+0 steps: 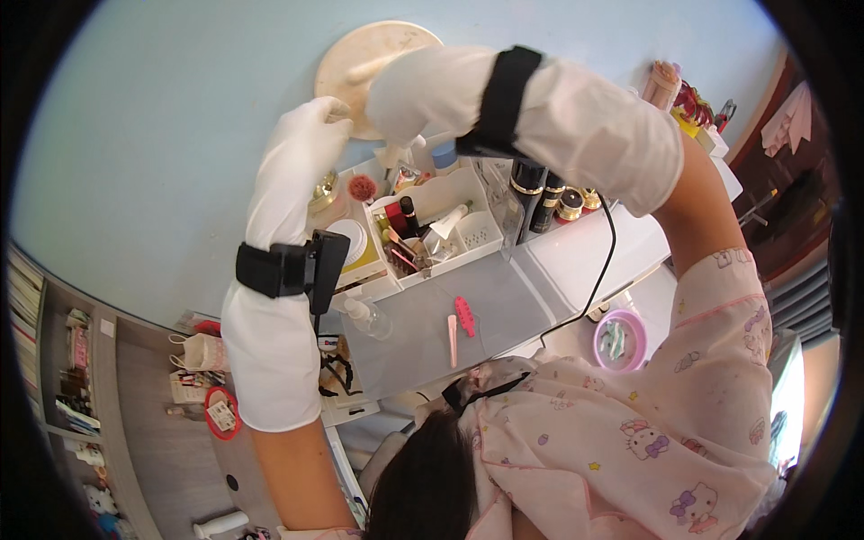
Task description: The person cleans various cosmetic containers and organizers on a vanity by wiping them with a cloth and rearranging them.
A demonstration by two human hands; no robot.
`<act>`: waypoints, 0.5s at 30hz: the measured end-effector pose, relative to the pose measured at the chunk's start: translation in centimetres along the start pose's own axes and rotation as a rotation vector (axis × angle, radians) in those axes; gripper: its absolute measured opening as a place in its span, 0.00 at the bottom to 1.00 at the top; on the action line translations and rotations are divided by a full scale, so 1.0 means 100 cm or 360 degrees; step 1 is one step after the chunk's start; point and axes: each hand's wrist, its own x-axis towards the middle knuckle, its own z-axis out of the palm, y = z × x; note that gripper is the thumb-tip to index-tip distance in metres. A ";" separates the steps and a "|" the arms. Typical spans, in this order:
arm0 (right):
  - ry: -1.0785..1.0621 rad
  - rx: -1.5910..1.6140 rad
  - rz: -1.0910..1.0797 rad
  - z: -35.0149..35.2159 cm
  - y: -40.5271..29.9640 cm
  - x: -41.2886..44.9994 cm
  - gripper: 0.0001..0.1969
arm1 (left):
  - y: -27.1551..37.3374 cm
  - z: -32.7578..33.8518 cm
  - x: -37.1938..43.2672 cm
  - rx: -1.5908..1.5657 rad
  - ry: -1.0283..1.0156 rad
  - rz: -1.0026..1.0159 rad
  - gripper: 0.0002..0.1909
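A round cream-coloured tabletop mirror (337, 57) stands on a stem against the blue wall. My left hand (314, 128), in a white glove, has its fingers curled at the mirror's lower left rim. Across the mirror's right side lies my gloved right hand (412, 91), blurred, its fingertips hidden behind the hand. Whether it holds anything cannot be seen. Below both hands sits a white cosmetics organizer (489, 233) with brushes, tubes and lipsticks. A red powder brush (362, 188) stands upright behind its left part.
A clear spray bottle (368, 317), a pink comb (464, 316) and a pale pink stick (453, 341) are on the desk (405, 358). Dark cosmetic bottles (526, 185) stand right of the organizer. A black cable (611, 236) crosses the desk's right side above a purple basin (597, 351).
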 end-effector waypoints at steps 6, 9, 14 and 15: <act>-0.0218 0.0341 0.0199 0.005 -0.042 0.015 0.10 | 0.008 -0.006 -0.039 -0.0327 0.0150 0.0022 0.19; -0.0287 0.0379 0.0179 0.027 -0.020 0.043 0.13 | 0.004 -0.003 -0.053 -0.0562 0.0196 0.0073 0.20; 0.0032 0.0095 -0.0341 0.023 -0.039 -0.014 0.09 | 0.012 -0.010 -0.102 -0.0948 0.0383 -0.0044 0.17; 0.0412 0.0237 -0.0459 0.063 -0.029 -0.017 0.08 | 0.020 -0.006 -0.108 -0.1120 0.0495 0.0005 0.16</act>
